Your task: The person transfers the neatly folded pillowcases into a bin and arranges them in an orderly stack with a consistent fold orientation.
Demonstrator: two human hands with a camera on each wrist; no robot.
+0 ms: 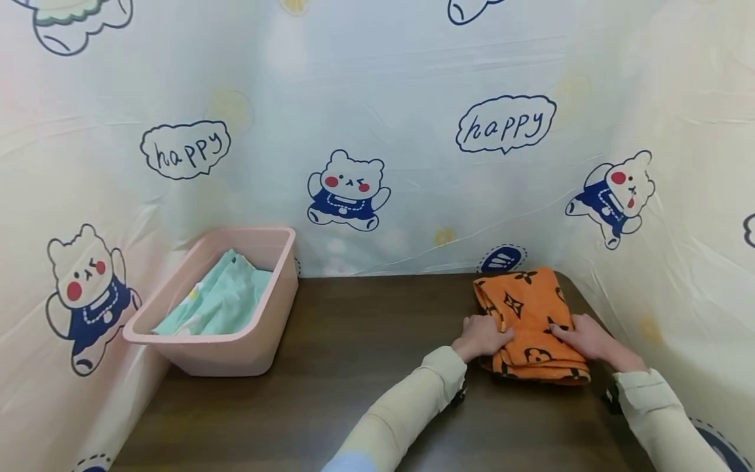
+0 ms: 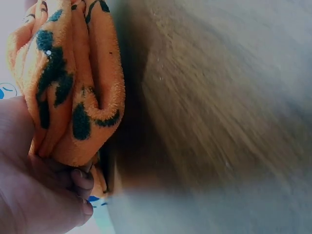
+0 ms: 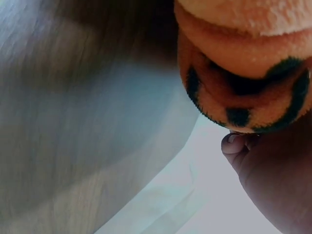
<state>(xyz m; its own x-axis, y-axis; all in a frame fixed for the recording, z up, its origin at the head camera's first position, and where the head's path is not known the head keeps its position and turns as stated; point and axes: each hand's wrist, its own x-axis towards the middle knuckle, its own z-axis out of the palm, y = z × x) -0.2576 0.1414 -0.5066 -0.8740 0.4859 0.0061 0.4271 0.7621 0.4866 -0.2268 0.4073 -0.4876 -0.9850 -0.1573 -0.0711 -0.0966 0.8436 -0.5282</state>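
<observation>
A pale printed curtain (image 1: 401, 85) hangs beyond both hands, and more of it rises to the right of the right hand and far off to the left of the left hand. Below the hands a dark brown wooden table (image 1: 354, 321) spreads, most of it to the left of the left hand. A pink tub (image 1: 236, 357) stands on it, well apart from the left hand on that side. Cream sleeves lead up to each hand: the left sleeve (image 1: 404, 413) and the right sleeve (image 1: 663, 413). Between the hands is an orange towel (image 1: 533, 334) with black marks, folded into several layers; whether it is lifted from the table I cannot tell. A mint-green cloth (image 1: 227, 298) lies inside the tub, away to the left of both hands. The left hand (image 1: 479, 337) grips the towel's left side, thumb on top, fingers curled beneath the layers. The right hand (image 1: 594, 342) grips the opposite side, its thumb likewise on top, a fingertip showing beneath the edge.
</observation>
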